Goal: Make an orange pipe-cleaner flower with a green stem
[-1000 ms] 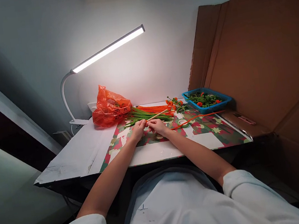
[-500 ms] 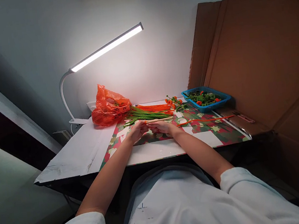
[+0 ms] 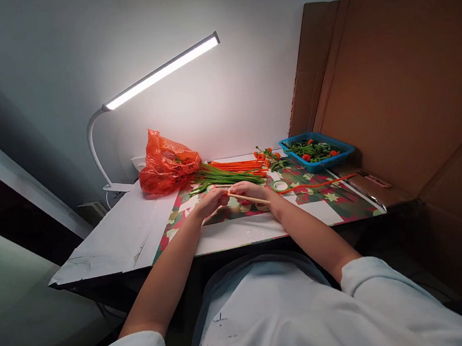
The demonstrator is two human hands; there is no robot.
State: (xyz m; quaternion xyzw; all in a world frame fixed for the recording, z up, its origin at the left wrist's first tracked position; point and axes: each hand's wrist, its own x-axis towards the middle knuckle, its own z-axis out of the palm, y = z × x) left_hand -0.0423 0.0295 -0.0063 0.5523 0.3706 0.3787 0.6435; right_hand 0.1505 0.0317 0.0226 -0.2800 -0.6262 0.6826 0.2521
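Note:
Over the middle of the table my left hand (image 3: 214,200) is closed, pinching the end of a thin pale wooden stick (image 3: 251,198). The stick's free end points right and slightly toward me, below my other palm. My right hand (image 3: 246,189) is closed too, its fingertips meeting the left ones at the stick's end, where a bit of orange shows. An orange pipe cleaner (image 3: 317,185) runs from the right side of the table to behind my right wrist; its near end is hidden by the hand. Just beyond lie green pipe cleaners (image 3: 231,174) and orange pipe cleaners (image 3: 241,165) in bundles.
A roll of tape (image 3: 280,186) lies right of my hands. Behind it are orange flowers on green stems (image 3: 266,157) and a blue basket (image 3: 343,154) of similar pieces. An orange plastic bag (image 3: 167,167) and a lit lamp (image 3: 163,70) stand left; cardboard (image 3: 396,79) walls the right.
The wooden stick has swung so its free end sits lower and nearer me, now in front of the right hand. The trailing orange pipe cleaner has shifted slightly. Both hands stay together.

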